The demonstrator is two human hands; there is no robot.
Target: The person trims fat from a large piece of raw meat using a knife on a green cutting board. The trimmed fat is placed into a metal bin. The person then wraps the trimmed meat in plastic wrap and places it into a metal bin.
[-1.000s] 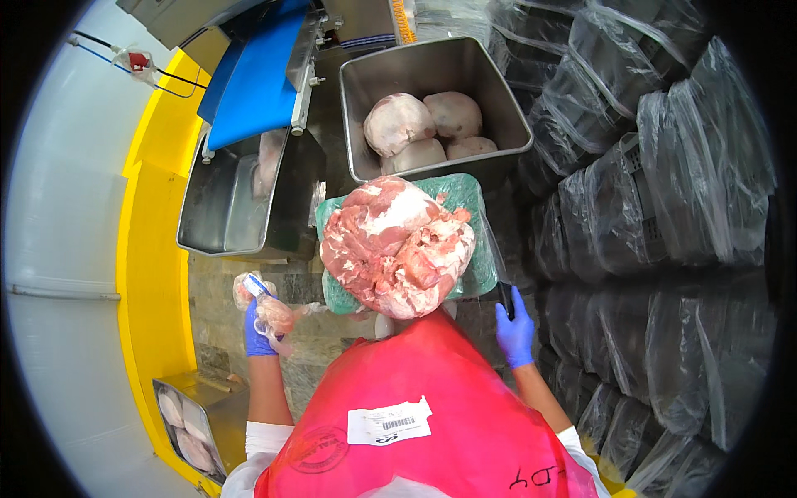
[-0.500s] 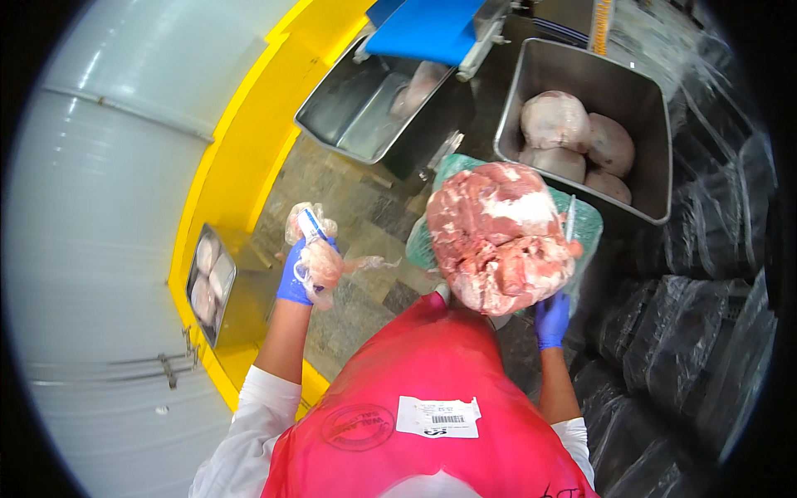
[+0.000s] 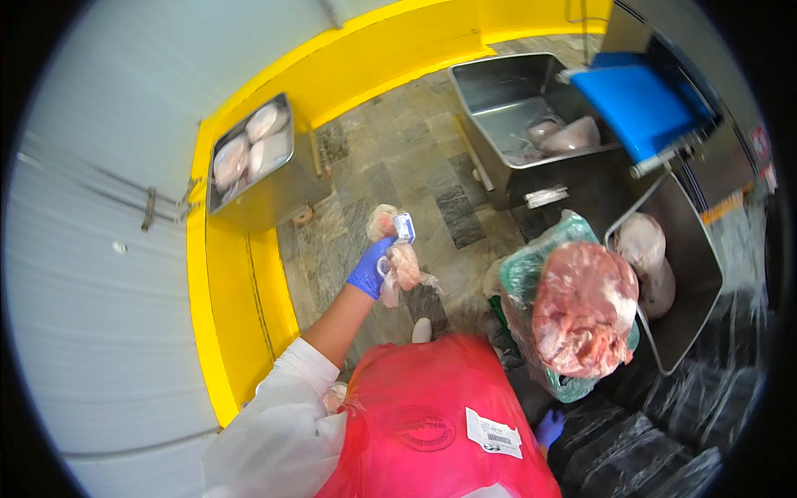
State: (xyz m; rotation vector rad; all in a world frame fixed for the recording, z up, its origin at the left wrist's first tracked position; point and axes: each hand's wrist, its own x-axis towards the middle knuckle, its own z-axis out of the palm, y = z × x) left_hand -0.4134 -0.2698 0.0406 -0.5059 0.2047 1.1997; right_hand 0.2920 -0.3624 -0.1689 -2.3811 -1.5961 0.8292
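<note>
My left hand point(image 3: 371, 267), in a blue glove, is closed round a crumpled clear plastic bag point(image 3: 403, 267) with a pinkish tint and a blue-and-white label. It holds the bag up above the tiled floor. A large piece of raw meat point(image 3: 584, 311), red with white fat, rests on green plastic wrapping point(image 3: 544, 266) to my right. My right hand point(image 3: 550, 428), also blue-gloved, is low by my right side, apart from the meat; its fingers are too small and blurred to read.
Metal bins with wrapped meat stand at the left point(image 3: 292, 178), ahead point(image 3: 498, 158) and right point(image 3: 701, 286). A blue chute point(image 3: 639, 108) hangs over the bin ahead. Black plastic-covered stacks point(image 3: 631, 440) are at the lower right, a yellow kerb point(image 3: 365, 66) along the wall.
My view has swung left, so the meat and bins sit further right. My right hand has come away from the meat's near edge. My left hand still holds the plastic bag.
</note>
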